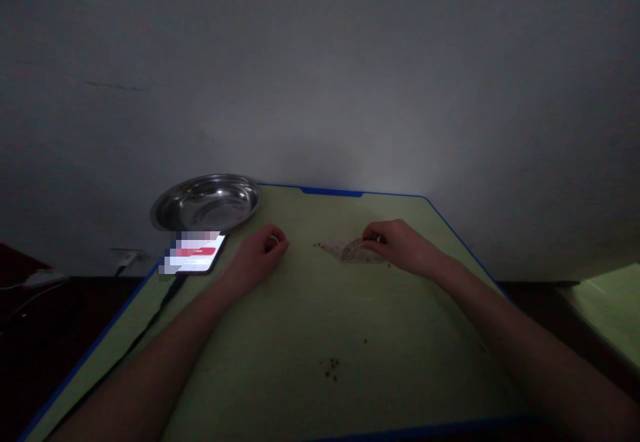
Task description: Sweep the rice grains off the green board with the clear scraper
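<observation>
My right hand (397,242) is on the table's right half, its thumb and fingers pinched on a thin, see-through piece of plastic (353,253). The plastic has a curved double line near its left part, and its exact kind does not show in the dim light. Left of it lie some small dark specks (319,246). My left hand (261,249) is curled with thumb and fingertips together, apart from the plastic. Whether anything sits between those fingers I cannot make out.
A shiny steel basin (207,202) stands at the back left. Before it lies a phone (203,259) with a lit screen, a dark strap (167,295) running toward me. More dark bits (330,369) lie near the front of the blue-edged, pale green table (280,335). Behind rises a wall.
</observation>
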A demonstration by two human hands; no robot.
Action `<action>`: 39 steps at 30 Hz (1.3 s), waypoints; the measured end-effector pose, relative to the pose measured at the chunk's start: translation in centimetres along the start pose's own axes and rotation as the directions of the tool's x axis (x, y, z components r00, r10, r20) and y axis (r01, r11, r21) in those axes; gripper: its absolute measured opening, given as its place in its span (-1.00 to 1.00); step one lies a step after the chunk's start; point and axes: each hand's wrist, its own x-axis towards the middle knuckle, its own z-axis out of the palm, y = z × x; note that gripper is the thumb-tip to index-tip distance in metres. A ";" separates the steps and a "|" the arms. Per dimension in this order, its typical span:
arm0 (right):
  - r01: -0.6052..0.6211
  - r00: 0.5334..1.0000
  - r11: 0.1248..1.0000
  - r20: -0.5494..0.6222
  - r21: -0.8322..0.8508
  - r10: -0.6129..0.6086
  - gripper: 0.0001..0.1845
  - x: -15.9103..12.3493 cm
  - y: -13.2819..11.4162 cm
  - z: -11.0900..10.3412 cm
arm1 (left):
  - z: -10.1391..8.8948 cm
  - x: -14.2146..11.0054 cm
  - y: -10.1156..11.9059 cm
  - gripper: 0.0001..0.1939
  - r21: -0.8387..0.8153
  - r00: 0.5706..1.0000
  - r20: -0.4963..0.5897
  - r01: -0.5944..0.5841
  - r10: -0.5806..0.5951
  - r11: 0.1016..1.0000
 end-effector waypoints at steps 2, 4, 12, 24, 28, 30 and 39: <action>-0.005 1.000 1.000 -0.003 0.026 0.005 -0.84 -1.6 -0.8 -0.1 | 0.1 0.0 0.0 -0.83 -0.008 1.000 0.000 0.002 -0.002 1.000; -0.016 0.999 0.996 0.041 0.087 0.012 -0.85 -3.4 -1.4 0.0 | 0.2 0.1 0.0 -0.84 -0.015 1.000 -0.003 -0.010 0.010 1.000; -0.088 0.977 0.981 0.205 0.175 0.051 -0.82 -7.8 -1.0 1.7 | 0.5 0.2 -0.4 -0.85 -0.004 0.999 -0.009 -0.037 0.037 0.999; -0.130 0.969 0.959 0.237 0.253 0.069 -0.78 -11.9 -1.2 2.5 | 0.5 0.1 -0.2 -0.87 -0.025 0.999 -0.011 -0.050 0.050 0.998; -0.146 0.971 0.958 0.219 0.248 0.091 -0.75 -12.8 -1.5 2.8 | 0.5 0.1 -0.1 -0.87 -0.021 0.999 -0.009 -0.031 0.031 0.999; -0.148 0.972 0.959 0.214 0.240 0.097 -0.73 -13.1 -1.7 2.8 | 0.4 0.0 0.0 -0.86 -0.012 1.000 -0.011 -0.026 0.026 1.000; -0.155 0.971 0.959 0.214 0.238 0.103 -0.74 -13.8 -3.1 3.0 | 0.4 -0.1 0.2 -0.88 -0.010 0.999 -0.015 -0.030 0.029 1.000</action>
